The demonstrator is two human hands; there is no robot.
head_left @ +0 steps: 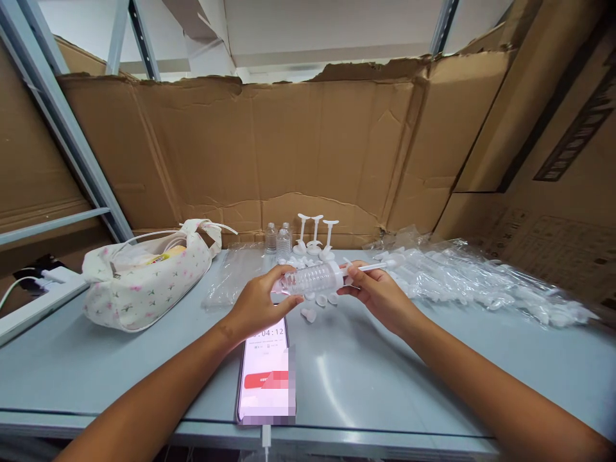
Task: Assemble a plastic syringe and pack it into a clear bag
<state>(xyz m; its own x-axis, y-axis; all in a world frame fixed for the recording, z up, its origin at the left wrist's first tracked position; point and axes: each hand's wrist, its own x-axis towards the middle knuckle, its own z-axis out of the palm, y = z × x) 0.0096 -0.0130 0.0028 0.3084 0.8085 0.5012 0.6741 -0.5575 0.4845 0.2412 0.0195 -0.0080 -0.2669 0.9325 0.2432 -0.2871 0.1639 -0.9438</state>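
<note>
At frame centre above the counter (366, 385), the left hand (257, 308) is clamped on the ribbed tube (315, 279) while the right hand (378, 294) pinches its plunger (382, 264); I'd keep the tube level and push straight along its axis.

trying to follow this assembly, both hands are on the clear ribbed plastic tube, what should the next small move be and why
Probably push the white plunger rod further into the clear ribbed plastic tube. The left hand grips the tube's left end, the right hand holds the end where the rod enters, and much of the rod sticks out to the right. The tube is lifted above the grey table, so nothing blocks that push.
</note>
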